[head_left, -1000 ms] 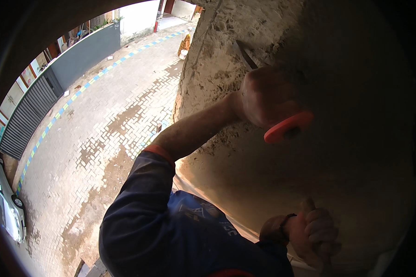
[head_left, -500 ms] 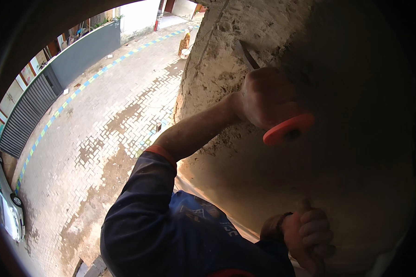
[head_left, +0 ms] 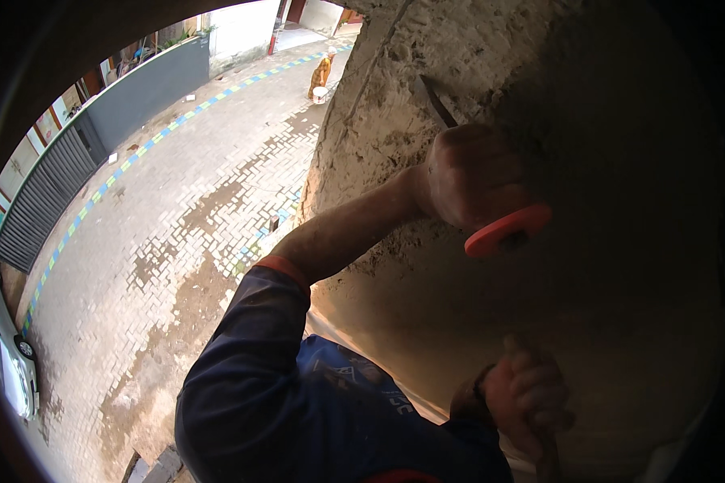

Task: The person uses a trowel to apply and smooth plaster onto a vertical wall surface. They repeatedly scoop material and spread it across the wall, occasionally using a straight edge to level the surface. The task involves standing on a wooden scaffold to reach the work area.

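My left hand [head_left: 475,173] is closed around a chisel [head_left: 437,103] with a round orange-red hand guard [head_left: 507,230] below the fist. The pointed steel end comes out above my knuckles and meets the rough, chipped wall [head_left: 387,121]. Lower down, in shadow, my right hand [head_left: 532,394] grips a handle [head_left: 517,348]. One end of the handle sticks out above the thumb. Its other end runs down past the fist toward the lower edge, and whatever it carries there cannot be made out.
A smoother, dark stretch of wall [head_left: 604,266] fills the right side. Off to the left lies a paved street [head_left: 217,217] with a blue-and-yellow kerb line, a grey gate [head_left: 48,193] and a parked car [head_left: 16,354]. Farther up, a person [head_left: 321,74] stands beside a white bucket [head_left: 320,95].
My right hand has shifted slightly left with the handle and tilted. My left hand and the chisel sit slightly lower in the picture, still against the wall.
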Demonstrator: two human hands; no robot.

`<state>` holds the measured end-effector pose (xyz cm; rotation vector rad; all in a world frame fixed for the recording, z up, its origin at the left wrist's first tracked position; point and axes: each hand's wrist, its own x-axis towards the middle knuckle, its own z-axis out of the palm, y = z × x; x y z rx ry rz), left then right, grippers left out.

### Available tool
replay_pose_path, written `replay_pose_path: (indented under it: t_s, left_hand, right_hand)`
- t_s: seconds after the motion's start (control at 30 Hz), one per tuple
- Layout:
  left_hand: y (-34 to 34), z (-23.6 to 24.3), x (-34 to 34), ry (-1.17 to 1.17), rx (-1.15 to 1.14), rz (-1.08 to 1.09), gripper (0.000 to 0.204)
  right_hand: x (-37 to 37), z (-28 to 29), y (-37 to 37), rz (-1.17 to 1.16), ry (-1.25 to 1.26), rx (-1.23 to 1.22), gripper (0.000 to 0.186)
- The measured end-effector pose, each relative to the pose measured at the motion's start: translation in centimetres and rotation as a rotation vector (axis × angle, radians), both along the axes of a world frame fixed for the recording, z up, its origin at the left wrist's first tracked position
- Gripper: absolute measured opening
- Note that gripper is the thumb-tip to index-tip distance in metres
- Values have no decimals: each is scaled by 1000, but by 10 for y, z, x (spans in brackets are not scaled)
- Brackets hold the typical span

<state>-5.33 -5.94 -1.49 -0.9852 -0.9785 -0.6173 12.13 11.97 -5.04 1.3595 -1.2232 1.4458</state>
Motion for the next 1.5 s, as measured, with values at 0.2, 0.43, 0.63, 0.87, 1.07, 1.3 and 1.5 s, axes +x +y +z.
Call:
replay_pose_path:
  t_s: [0.2, 0.43, 0.63, 0.87, 1.07, 1.3, 1.5]
  left_hand:
    - [-12, -3, 6, -48, 19, 97, 25]
    - [3, 0, -1, 5, -21, 1, 27]
    - [1, 6, -2, 16, 4, 99, 25]
    - [2, 3, -4, -48, -61, 55, 25]
    - [-19, -13, -38, -90, 47, 112, 26]
    - [-55, -42, -14, -289, 32, 128, 28]
    - [-9, -21, 23, -92, -96, -69, 25]
  right_hand:
    - [-28, -23, 15, -376, -798, 251, 31]
    - [7, 14, 9, 1, -1, -71, 37]
    - [-31, -41, 30, -642, -772, 417, 31]
    - [5, 8, 6, 27, -135, -50, 36]
    - [-51, -76, 43, -610, -1074, 450, 34]
    - [-36, -39, 10, -16, -606, 76, 42]
    - [-34, -32, 6, -17, -437, -56, 43]
